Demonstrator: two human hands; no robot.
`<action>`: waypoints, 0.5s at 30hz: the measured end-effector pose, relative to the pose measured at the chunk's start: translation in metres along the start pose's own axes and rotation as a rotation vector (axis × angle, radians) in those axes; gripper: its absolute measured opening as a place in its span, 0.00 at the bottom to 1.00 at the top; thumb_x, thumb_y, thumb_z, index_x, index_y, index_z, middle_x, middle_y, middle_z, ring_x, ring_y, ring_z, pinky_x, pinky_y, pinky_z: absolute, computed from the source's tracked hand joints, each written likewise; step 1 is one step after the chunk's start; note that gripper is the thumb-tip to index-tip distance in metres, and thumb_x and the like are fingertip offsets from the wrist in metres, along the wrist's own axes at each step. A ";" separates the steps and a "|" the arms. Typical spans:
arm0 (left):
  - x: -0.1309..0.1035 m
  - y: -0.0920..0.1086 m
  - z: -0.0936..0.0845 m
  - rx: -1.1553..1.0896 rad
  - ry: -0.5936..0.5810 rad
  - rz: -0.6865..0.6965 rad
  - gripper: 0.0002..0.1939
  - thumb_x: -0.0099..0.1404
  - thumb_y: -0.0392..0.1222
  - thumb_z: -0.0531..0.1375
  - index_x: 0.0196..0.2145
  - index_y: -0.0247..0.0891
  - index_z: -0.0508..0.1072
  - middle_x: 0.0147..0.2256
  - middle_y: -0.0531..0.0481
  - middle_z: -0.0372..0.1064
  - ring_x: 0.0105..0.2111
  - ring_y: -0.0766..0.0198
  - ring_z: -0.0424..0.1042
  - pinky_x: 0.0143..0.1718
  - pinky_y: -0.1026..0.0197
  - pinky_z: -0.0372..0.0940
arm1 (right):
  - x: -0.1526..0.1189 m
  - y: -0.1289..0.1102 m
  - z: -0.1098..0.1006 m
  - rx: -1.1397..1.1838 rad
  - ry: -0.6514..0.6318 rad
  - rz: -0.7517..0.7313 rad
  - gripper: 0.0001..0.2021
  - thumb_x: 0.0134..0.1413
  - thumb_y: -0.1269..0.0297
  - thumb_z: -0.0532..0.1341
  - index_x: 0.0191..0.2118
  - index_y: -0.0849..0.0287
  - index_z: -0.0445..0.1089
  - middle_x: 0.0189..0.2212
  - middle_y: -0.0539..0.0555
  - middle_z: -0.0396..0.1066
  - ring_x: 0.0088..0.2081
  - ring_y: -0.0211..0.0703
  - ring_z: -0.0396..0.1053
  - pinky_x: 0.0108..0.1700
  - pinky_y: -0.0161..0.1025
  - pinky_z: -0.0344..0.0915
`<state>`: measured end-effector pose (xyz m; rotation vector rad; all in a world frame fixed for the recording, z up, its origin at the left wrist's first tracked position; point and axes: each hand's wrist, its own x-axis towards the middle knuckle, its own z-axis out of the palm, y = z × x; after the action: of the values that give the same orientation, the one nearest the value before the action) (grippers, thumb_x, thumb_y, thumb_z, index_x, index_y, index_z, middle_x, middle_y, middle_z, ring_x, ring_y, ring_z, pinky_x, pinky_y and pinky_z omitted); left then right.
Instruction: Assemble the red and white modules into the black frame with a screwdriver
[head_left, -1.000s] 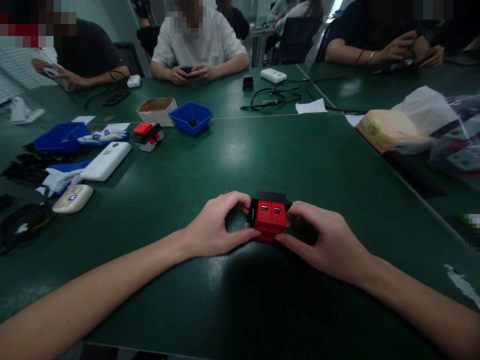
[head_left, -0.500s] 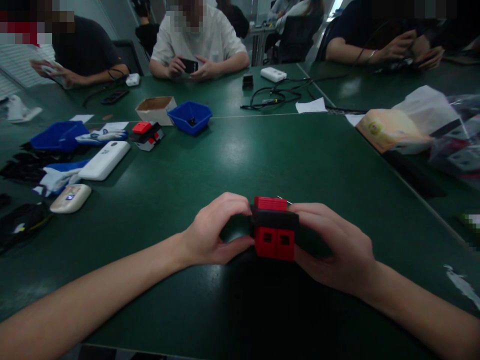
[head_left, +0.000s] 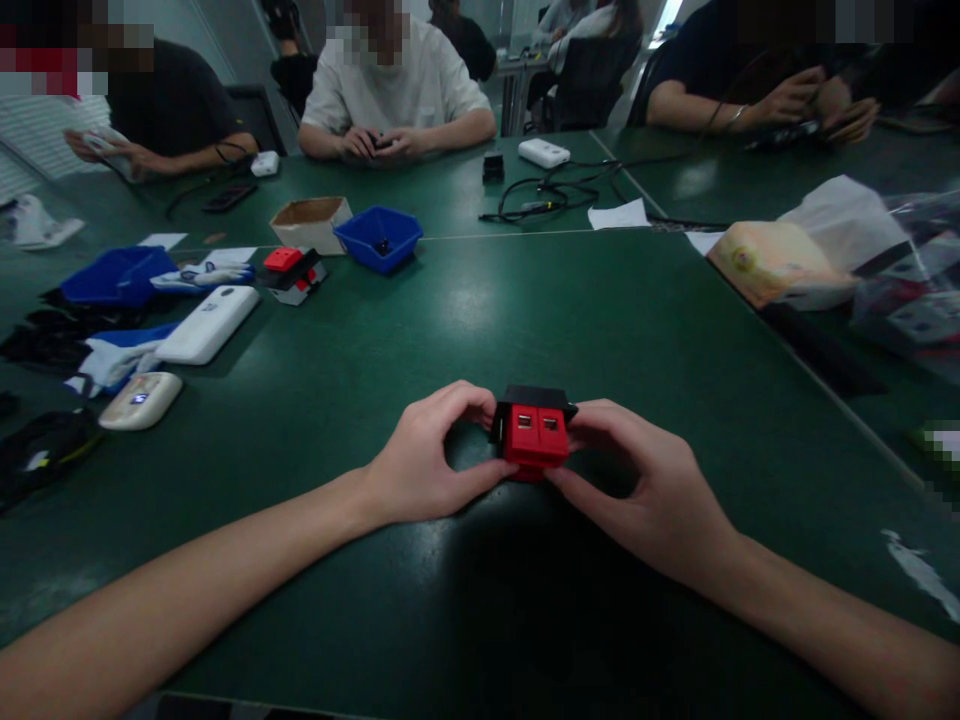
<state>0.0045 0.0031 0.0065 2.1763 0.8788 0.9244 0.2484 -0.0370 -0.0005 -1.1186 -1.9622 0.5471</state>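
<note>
Between my two hands is a small red and black socket module (head_left: 537,440), with two USB-like ports on its red face turned towards me and a black frame along its top. My left hand (head_left: 442,455) pinches its left side, fingertips at the black frame and thumb low by the red part. On the other side my right hand (head_left: 645,470) grips it with curled fingers, the thumb at its lower right edge. The fingertips behind the module are partly hidden. It is held low over the green table (head_left: 465,320); whether it touches the surface I cannot tell.
A similar red, black and grey module (head_left: 292,274) lies at the left near a blue bin (head_left: 379,240) and a cardboard box (head_left: 309,226). A white power bank (head_left: 210,325) and gloves (head_left: 124,355) are nearer. Plastic bags (head_left: 844,225) lie right. Co-workers sit opposite.
Both hands have tilted the module, so its red port face points further up and the red top piece has gone out of sight. My right hand has shifted slightly left.
</note>
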 end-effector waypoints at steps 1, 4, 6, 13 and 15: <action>-0.001 -0.001 -0.001 0.050 0.011 0.051 0.19 0.61 0.41 0.71 0.45 0.36 0.70 0.41 0.46 0.74 0.39 0.61 0.74 0.43 0.57 0.71 | 0.000 0.001 -0.001 -0.035 0.011 -0.058 0.11 0.60 0.67 0.66 0.48 0.57 0.70 0.42 0.58 0.77 0.39 0.46 0.78 0.40 0.42 0.78; -0.003 -0.003 -0.001 0.110 0.050 0.187 0.18 0.62 0.38 0.68 0.47 0.38 0.68 0.42 0.45 0.73 0.40 0.60 0.73 0.43 0.57 0.71 | -0.001 0.003 -0.004 -0.109 0.044 -0.208 0.13 0.60 0.69 0.65 0.51 0.58 0.68 0.43 0.61 0.77 0.43 0.51 0.78 0.44 0.46 0.78; -0.003 -0.005 -0.001 0.113 0.067 0.268 0.18 0.63 0.36 0.66 0.49 0.39 0.67 0.43 0.44 0.73 0.42 0.59 0.73 0.45 0.55 0.72 | -0.002 0.002 -0.006 -0.140 0.060 -0.282 0.16 0.60 0.72 0.64 0.52 0.57 0.67 0.44 0.62 0.77 0.45 0.52 0.79 0.46 0.46 0.78; -0.004 -0.009 0.001 0.071 0.123 0.372 0.20 0.63 0.37 0.67 0.50 0.38 0.66 0.44 0.43 0.71 0.43 0.58 0.74 0.45 0.56 0.72 | -0.001 -0.006 -0.007 -0.128 0.102 -0.335 0.18 0.59 0.73 0.65 0.53 0.57 0.66 0.44 0.61 0.77 0.45 0.50 0.78 0.45 0.44 0.78; -0.004 -0.008 0.000 0.017 0.106 0.305 0.22 0.61 0.38 0.69 0.49 0.39 0.66 0.43 0.44 0.71 0.41 0.58 0.73 0.43 0.56 0.71 | -0.001 -0.008 -0.004 -0.058 0.094 -0.225 0.15 0.59 0.71 0.66 0.50 0.56 0.68 0.43 0.59 0.76 0.43 0.50 0.78 0.44 0.44 0.78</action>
<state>0.0000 0.0051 -0.0009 2.3353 0.6123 1.1914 0.2481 -0.0421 0.0067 -0.9255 -1.9996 0.3143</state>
